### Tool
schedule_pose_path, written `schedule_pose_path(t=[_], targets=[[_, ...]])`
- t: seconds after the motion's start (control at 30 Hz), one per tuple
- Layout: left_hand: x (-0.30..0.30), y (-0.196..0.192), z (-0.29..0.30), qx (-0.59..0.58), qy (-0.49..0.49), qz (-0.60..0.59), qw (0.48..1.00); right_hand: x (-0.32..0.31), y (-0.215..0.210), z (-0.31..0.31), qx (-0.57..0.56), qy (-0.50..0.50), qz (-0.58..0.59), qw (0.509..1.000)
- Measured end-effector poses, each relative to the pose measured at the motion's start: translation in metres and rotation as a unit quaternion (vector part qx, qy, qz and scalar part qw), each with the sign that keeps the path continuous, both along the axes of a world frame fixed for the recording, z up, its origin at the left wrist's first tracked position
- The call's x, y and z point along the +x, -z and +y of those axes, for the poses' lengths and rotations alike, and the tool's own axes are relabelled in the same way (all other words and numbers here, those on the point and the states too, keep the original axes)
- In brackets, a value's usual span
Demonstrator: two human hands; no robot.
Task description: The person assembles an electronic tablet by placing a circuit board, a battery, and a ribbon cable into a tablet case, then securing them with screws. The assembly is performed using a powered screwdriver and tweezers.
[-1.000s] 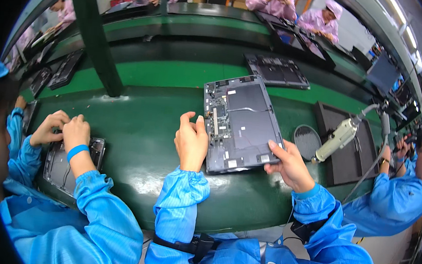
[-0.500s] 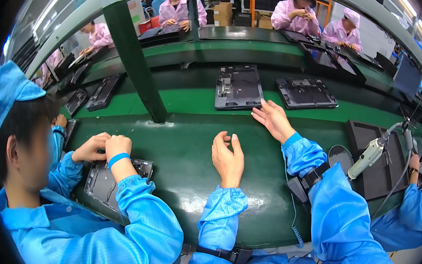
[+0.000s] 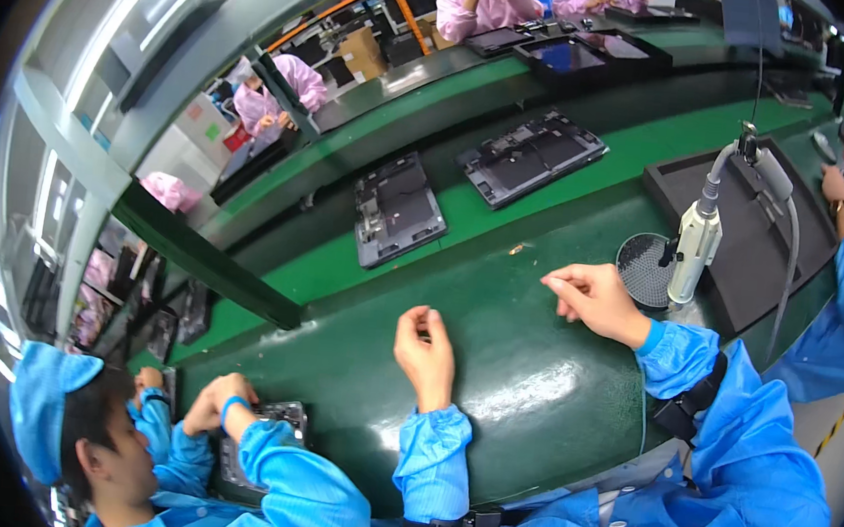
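Observation:
My left hand [image 3: 424, 360] hovers over the green bench [image 3: 518, 433], its fingers loosely bent and no object visible in them. To its right, my right hand [image 3: 599, 301] is also above the bench, thumb and fingers half curled, with nothing seen between them. Nearest to the right hand are a round dark dish [image 3: 644, 273] with a dotted surface and a pale electric screwdriver [image 3: 695, 249] hanging upright on a cable. Beyond my hands, two opened black device housings, one on the left [image 3: 398, 211] and one on the right [image 3: 534, 159], lie on the green line, their inner parts showing.
A black compartmented tray [image 3: 757, 278] stands at the right behind the screwdriver. On my left a co-worker in blue [image 3: 292, 488] handles another opened device [image 3: 290, 421]. A slanting green post [image 3: 207, 255] rises from the bench. People in pink [image 3: 479, 8] work across the line.
The view has swung right and tilted. My right hand has drawn back from the left housing toward the dish, its fingers more curled. My left hand stays over the bench, fingers more bent.

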State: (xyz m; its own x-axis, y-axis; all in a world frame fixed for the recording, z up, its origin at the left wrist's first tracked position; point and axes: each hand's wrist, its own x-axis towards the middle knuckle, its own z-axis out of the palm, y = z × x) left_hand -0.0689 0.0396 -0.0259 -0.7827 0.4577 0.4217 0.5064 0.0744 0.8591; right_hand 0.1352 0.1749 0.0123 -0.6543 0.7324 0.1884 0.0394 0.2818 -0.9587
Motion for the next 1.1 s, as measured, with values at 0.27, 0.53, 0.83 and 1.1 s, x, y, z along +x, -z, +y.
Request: schedule_pose_path(t=[0.27,0.53,0.83,1.1], targets=[[0.026,-0.008,0.049,-0.118,0.109,0.263,0.951,0.019,0.007,0.004,0.247,0.061,0.021,0.967],[-0.021,-0.021,0.170,-0.217,-0.005,0.107,0.970,0.016,0.015,-0.002,0.271,0.025,0.013,0.962],[-0.056,-0.026,0.229,-0.355,0.001,-0.058,0.933,0.016,0.023,0.003,0.247,0.022,0.032,0.968],[-0.021,-0.041,0.213,-0.160,0.056,-0.272,0.947,0.022,0.020,0.005,0.225,0.050,0.038,0.972]])
